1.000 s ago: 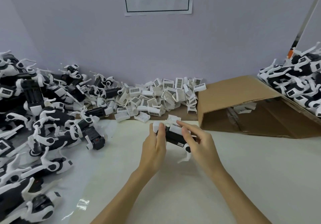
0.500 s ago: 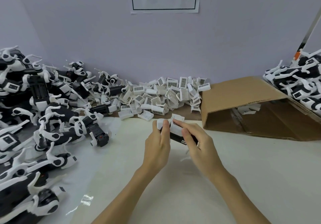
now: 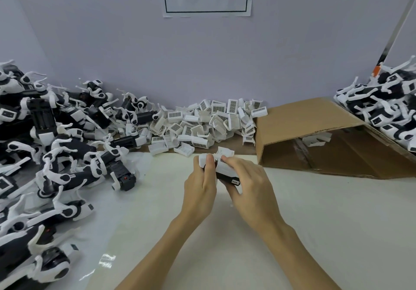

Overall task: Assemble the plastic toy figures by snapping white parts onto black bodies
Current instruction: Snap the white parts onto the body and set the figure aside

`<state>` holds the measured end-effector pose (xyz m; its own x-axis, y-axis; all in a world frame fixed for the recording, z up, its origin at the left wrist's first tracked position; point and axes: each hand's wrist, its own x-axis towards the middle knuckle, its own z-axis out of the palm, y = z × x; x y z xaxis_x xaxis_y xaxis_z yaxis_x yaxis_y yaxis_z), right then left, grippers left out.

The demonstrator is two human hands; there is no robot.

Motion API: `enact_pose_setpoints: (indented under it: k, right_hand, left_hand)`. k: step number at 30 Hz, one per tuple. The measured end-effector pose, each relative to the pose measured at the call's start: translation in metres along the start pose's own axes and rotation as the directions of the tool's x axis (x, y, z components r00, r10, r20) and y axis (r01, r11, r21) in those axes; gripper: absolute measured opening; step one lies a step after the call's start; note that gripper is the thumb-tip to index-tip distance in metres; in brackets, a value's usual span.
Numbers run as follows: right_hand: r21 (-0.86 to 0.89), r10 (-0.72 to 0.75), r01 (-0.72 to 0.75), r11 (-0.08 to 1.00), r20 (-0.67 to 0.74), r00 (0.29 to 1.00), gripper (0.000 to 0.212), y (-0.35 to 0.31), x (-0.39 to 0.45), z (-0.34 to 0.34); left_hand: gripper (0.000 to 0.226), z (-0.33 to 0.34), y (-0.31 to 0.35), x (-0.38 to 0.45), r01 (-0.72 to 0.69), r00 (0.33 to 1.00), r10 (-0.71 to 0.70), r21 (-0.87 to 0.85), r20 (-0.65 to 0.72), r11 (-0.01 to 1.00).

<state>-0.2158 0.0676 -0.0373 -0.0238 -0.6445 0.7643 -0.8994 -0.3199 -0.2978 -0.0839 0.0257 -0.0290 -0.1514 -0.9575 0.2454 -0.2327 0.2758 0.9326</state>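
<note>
Over the middle of the white table both hands hold one black toy body with a white part on its top. My left hand grips its left end, thumb lying over a white end piece. My right hand curls round the right side, fingers pressing on the white part. Most of the body is hidden by the hands. A heap of loose white parts with barcode labels lies against the back wall.
A big pile of black-and-white toy figures fills the left side. An open cardboard box lies on its side at the right, a few white parts inside. More figures are stacked at the far right.
The camera has tilted down slightly. My right hand's fingers have closed further over the white part on the body; the white leg seen below the body earlier is now covered.
</note>
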Motion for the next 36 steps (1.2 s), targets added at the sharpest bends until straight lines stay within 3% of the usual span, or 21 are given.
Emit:
enact_pose_setpoints:
  k: [8, 13, 17, 19, 20, 21, 23, 25, 26, 30, 33, 36]
  right_hand:
    - [0.106, 0.031, -0.044, 0.993, 0.124, 0.992, 0.064, 0.001, 0.0, -0.004]
    - [0.024, 0.013, -0.013, 1.0, 0.026, 1.0, 0.063, 0.002, 0.0, -0.003]
    - [-0.039, -0.024, 0.023, 0.999, -0.022, 0.999, 0.059, 0.001, 0.005, -0.003]
    - [0.006, 0.011, -0.011, 1.0, 0.037, 0.999, 0.057, 0.002, 0.004, -0.004]
    - [0.115, 0.059, -0.073, 0.991, 0.117, 0.991, 0.057, 0.004, 0.004, -0.007]
    - [0.268, 0.114, -0.179, 0.947, 0.241, 0.964, 0.056, 0.006, 0.004, -0.011]
    - [0.529, 0.166, -0.433, 0.73, 0.478, 0.863, 0.046, 0.007, 0.008, -0.022]
    - [0.631, 0.164, -0.561, 0.536, 0.573, 0.803, 0.039, 0.011, 0.012, -0.031]
    - [0.629, 0.162, -0.588, 0.509, 0.6, 0.783, 0.041, 0.014, 0.013, -0.035]
    - [0.592, 0.144, -0.607, 0.53, 0.642, 0.753, 0.027, 0.023, 0.014, -0.041]
    - [0.558, 0.287, -0.511, 0.654, 0.442, 0.85, 0.016, 0.027, 0.013, -0.035]
    - [0.418, 0.207, -0.287, 0.862, 0.226, 0.952, 0.03, 0.027, 0.011, -0.029]
  left_hand:
    - [0.066, -0.003, -0.003, 0.005, -0.021, 1.0, 0.021, -0.017, -0.01, 1.0]
    - [0.055, -0.003, -0.004, 0.007, -0.056, 0.998, 0.056, 0.002, -0.016, 0.998]
    - [0.069, -0.001, -0.008, 0.009, -0.028, 0.999, 0.027, -0.051, -0.023, 0.998]
    - [0.074, -0.001, -0.01, 0.009, -0.013, 1.0, 0.011, -0.081, -0.025, 0.997]
    - [0.074, -0.001, -0.01, 0.01, -0.016, 1.0, 0.014, -0.086, -0.023, 0.996]
    - [0.069, -0.002, -0.011, 0.011, -0.028, 0.999, 0.027, -0.082, -0.019, 0.996]
    - [0.052, -0.007, -0.012, 0.012, -0.089, 0.996, 0.09, -0.062, -0.001, 0.994]
    - [0.039, -0.012, -0.013, 0.012, -0.214, 0.976, 0.216, -0.042, 0.028, 0.976]
    - [0.037, -0.013, -0.014, 0.011, -0.287, 0.957, 0.287, -0.009, 0.036, 0.958]
    - [0.042, -0.019, -0.014, 0.014, -0.451, 0.892, 0.445, 0.19, 0.074, 0.872]
    - [0.043, -0.027, -0.014, 0.018, -0.404, 0.915, 0.39, 0.221, 0.109, 0.887]
    - [0.045, -0.03, -0.015, 0.018, -0.377, 0.924, 0.353, 0.205, 0.148, 0.903]
